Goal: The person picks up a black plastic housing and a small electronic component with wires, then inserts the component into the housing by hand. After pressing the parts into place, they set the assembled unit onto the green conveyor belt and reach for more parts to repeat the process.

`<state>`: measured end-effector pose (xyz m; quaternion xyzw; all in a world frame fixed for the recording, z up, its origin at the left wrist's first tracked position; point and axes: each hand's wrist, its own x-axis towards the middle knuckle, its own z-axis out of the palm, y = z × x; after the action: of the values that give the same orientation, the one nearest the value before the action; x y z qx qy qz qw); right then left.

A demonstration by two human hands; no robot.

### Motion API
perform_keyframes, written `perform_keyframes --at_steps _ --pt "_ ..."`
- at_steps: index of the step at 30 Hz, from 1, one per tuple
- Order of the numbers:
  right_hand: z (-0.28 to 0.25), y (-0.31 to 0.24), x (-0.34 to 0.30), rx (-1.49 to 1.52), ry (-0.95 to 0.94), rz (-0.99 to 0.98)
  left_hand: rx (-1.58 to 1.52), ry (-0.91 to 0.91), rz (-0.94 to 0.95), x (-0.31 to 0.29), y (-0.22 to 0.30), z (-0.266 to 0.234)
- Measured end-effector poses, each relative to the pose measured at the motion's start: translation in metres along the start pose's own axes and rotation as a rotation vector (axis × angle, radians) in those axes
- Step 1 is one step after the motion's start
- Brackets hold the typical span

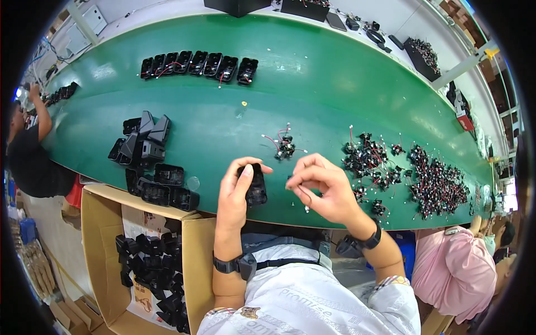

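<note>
My left hand (237, 187) is wrapped round a black plastic housing (257, 188), its open hollow side turned up. Just right of it, my right hand (324, 187) is closed in a pinch on a small wired part; a white connector (306, 209) dangles below the fingers, and the rest is mostly hidden. Beyond both hands a small cluster of wired parts (286, 147) lies on the green table (312, 89), red wires and white plugs sticking out.
Housings with wires stand in a row (198, 63) at the back left. Loose black housings (153, 190) pile up left of me, above a cardboard box (198, 262) of black pieces. Heaps of wired parts (438, 181) cover the right. People sit at both ends.
</note>
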<state>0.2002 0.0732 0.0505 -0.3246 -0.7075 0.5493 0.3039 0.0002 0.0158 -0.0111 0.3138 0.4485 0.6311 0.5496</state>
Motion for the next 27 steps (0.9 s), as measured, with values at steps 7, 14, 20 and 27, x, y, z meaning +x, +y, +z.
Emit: perform_keyframes --at_steps 7,14,20,27 --pt "0.022 -0.001 -0.034 -0.243 0.27 -0.268 0.285 -0.092 0.099 -0.013 -0.008 0.03" --pt "0.017 0.003 -0.036 -0.461 0.199 -0.41 0.288 -0.214 0.019 -0.022 0.007 0.035" --pt "0.032 -0.002 -0.042 -0.54 0.327 -0.4 0.355 -0.167 0.143 -0.027 0.007 0.041" --pt "0.048 -0.001 -0.04 -0.512 0.395 -0.363 0.267 -0.133 0.274 -0.029 0.004 0.042"
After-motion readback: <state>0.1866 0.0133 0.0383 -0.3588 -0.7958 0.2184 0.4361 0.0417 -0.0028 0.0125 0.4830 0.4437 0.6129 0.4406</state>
